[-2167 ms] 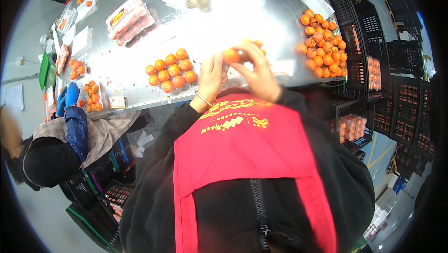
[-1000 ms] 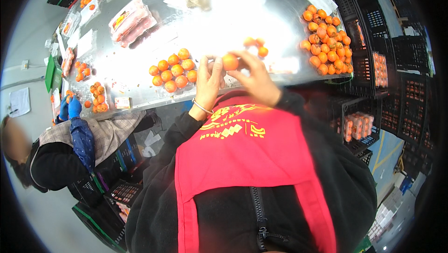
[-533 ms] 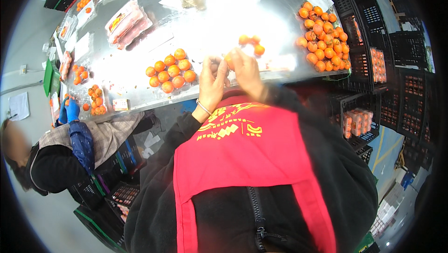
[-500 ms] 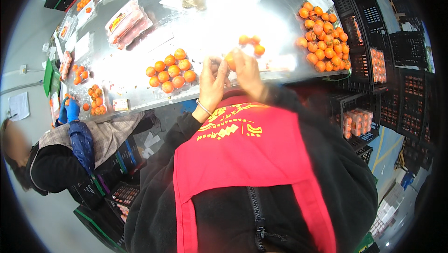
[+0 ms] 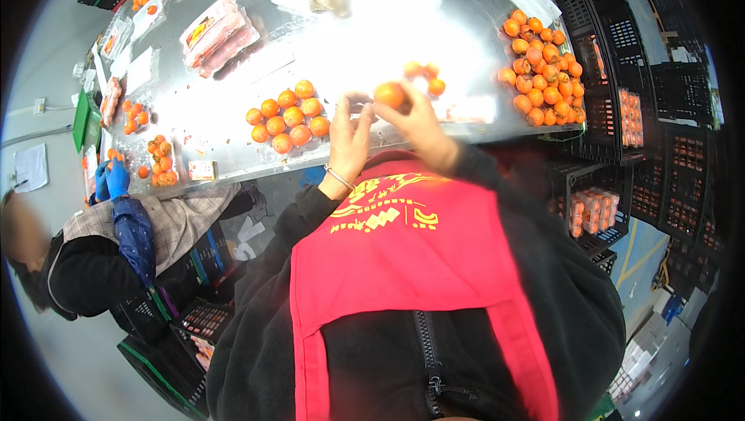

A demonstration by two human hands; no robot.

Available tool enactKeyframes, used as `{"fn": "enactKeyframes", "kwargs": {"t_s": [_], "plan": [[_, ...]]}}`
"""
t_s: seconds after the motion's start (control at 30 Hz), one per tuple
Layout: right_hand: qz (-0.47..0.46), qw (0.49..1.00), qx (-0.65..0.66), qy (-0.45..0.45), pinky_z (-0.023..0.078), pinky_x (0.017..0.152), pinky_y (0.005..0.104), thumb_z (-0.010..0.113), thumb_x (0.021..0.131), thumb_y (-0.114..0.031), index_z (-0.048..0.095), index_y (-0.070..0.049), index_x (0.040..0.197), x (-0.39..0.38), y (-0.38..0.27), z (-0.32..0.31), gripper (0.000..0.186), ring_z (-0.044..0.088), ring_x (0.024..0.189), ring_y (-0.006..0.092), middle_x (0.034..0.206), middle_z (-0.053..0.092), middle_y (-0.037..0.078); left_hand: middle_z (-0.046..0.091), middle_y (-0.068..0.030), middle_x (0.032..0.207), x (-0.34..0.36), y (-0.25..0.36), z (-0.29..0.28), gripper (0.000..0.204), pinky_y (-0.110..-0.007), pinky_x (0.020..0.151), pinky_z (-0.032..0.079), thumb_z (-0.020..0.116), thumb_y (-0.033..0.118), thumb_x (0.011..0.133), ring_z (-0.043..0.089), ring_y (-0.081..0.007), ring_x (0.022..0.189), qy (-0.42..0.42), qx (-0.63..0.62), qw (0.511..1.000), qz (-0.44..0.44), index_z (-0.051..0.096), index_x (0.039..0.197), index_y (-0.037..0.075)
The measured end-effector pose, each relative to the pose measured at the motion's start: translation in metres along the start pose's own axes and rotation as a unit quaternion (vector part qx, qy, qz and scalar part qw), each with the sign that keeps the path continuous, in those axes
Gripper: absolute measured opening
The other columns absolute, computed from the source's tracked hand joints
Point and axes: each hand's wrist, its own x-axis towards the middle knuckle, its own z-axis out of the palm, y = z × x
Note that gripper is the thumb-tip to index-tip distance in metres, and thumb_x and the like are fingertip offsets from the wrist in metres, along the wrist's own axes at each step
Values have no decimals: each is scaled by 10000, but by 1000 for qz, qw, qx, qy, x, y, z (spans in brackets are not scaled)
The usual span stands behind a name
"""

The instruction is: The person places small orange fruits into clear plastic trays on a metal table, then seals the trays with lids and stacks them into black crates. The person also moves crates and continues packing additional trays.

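Observation:
A round orange persimmon is pinched between the thumb and fingers of my right hand, above the metal table. Close beside it, my left hand is held with fingers curved and thumb apart; nothing shows in its grasp. Just left of that hand, a tight group of several persimmons sits in rows on the tabletop. Behind my right hand are a few loose persimmons, partly washed out by glare. At the table's right end lies a large heap of persimmons.
The shiny metal table carries a stack of clear packaging at the back left. Black crates stand along the right end. At the left, a co-worker's blue-gloved hand is near small groups of persimmons.
My right hand has turned and opened away slightly, so the persimmon in it shows more fully. The table and its fruit appear shifted slightly right and down.

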Motion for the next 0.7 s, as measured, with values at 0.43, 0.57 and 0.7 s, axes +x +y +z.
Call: {"fn": "enactKeyframes", "kwargs": {"t_s": [0.43,0.57,0.7], "plan": [[-112,955,-256,-101,525,720,352,750,868,-85,634,-55,1225,-9,-7,-23,377,650,831,235,961,634,101,606,-62,1142,6,0,-9,373,-270,890,541,714,66,961,615,-135,1068,-57,11,997,-54,543,1288,11],[-75,938,-338,26,528,745,344,734,869,-51,649,-28,1196,-6,12,-92,339,642,830,235,1048,657,129,625,-4,929,4,-6,-18,206,-218,691,477,676,129,966,588,-64,818,-5,-23,997,-69,568,1123,51],[-157,799,-580,-25,472,917,437,819,759,-186,635,-46,1167,-24,14,-173,470,575,1095,352,1170,589,135,594,8,767,0,-13,-21,146,-246,647,474,608,172,1017,559,-78,704,-52,-88,989,-106,616,968,35]]}}
